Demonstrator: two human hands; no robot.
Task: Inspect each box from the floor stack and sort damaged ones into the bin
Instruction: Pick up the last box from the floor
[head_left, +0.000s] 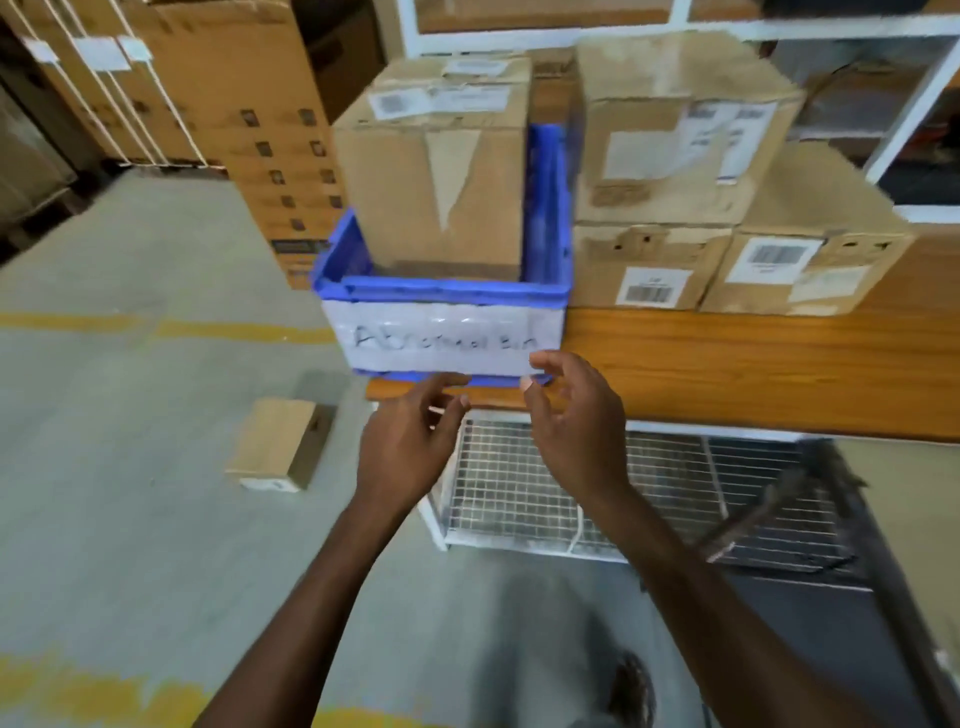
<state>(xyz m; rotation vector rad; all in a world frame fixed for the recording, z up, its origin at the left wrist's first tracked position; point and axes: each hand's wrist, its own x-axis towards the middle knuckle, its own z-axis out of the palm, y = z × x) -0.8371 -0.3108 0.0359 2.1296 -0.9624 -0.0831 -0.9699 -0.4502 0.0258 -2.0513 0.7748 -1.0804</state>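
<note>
Cardboard box in the blue bin, both hands empty below it

Grey concrete floor carries a small box (280, 451) lying flat at left, long axis running away from the camera. Left hand (408, 447) and right hand (571, 426) hover with fingers spread, gripping nothing, before the labelled bin (447, 338) on a wooden shelf (753, 374); a torn box (441, 171) stands upright inside, stacked boxes (727, 218) alongside.
</note>
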